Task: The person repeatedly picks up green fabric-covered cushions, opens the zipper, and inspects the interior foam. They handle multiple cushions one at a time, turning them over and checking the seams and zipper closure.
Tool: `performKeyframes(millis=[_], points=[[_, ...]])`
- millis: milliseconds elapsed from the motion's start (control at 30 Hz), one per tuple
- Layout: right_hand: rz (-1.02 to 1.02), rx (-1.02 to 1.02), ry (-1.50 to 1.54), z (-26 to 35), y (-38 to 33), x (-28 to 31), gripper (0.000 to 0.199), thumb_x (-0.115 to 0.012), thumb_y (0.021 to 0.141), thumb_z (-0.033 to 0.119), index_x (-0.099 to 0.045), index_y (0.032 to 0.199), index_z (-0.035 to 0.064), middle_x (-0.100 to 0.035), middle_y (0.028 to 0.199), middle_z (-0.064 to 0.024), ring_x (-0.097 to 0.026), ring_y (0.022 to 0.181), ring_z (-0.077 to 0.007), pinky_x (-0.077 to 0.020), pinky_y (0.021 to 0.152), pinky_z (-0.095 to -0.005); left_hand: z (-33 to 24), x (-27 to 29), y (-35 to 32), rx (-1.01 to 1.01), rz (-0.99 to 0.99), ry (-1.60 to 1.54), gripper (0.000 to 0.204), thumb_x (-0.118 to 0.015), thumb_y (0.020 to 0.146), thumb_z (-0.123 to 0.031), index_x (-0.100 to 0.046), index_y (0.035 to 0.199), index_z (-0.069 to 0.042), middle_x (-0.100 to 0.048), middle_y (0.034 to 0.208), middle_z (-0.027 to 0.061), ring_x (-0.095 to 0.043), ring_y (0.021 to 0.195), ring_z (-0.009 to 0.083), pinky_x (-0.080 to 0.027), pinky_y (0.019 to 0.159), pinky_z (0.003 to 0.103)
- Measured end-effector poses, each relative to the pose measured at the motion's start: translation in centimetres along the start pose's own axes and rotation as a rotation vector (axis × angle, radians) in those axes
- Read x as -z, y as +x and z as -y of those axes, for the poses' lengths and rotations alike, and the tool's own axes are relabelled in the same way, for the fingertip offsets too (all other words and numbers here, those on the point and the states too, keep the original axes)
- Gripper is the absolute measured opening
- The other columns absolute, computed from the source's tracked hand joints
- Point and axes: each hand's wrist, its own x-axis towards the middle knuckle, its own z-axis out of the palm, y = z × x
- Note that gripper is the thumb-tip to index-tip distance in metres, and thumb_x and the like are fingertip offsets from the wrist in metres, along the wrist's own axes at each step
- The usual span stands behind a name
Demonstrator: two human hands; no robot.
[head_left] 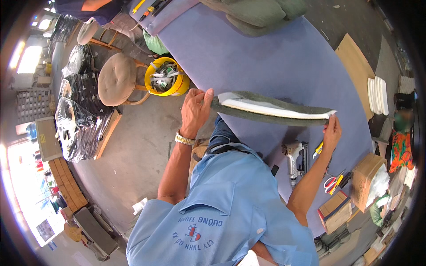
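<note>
A long, curved strip of dark green fabric with a white padded core stretches between my two hands, above the blue-grey table. My left hand grips its left end, with the thumb on top. At the other end, my right hand pinches the narrow tip between thumb and fingers. The white core lies exposed along the strip, green fabric showing on both sides of it. Below the strip, near my right forearm, a silver staple gun rests on the table beside a yellow utility knife.
Scissors and a cardboard box sit at the right. A yellow bucket of scraps stands left of the table, beside a round cushioned stool. Green cushions lie at the far edge; white pads are stacked at right.
</note>
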Motion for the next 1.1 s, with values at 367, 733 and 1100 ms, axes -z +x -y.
performKeyframes(millis=[367,733,1100], points=[[0.054,0.212,0.549,-1.3,0.5,-3.2,0.038,-0.040,0.098,0.014,-0.069,0.112,-0.0063,-0.070,0.124,-0.0157,-0.064,0.110,-0.0250,-0.0471,0.101,-0.0366,0.3,-2.6,-0.2,0.088,0.046,-0.434,0.060,-0.035,0.110,-0.039,-0.079,0.103,0.002,-0.075,0.083,0.0151,-0.065,0.073,0.0195,-0.052,0.074,0.034],[-0.003,0.167,0.591,-2.7,0.6,-3.7,0.039,-0.041,0.096,0.017,-0.070,0.104,-0.0065,-0.072,0.118,-0.0159,-0.064,0.106,-0.0233,-0.0477,0.097,-0.0345,0.5,-3.6,-0.5,0.059,-0.041,-0.466,0.061,-0.034,0.110,-0.037,-0.079,0.101,0.002,-0.074,0.081,0.0138,-0.064,0.073,0.0173,-0.051,0.072,0.033],[-0.014,0.139,0.691,-2.2,0.5,-4.0,0.035,-0.042,0.096,0.015,-0.070,0.100,-0.0055,-0.073,0.116,-0.0141,-0.064,0.104,-0.0223,-0.0475,0.095,-0.0333,1.2,-4.1,-0.4,0.069,-0.032,-0.487,0.060,-0.035,0.110,-0.037,-0.079,0.102,0.002,-0.074,0.081,0.0117,-0.062,0.074,0.0150,-0.051,0.072,0.031]])
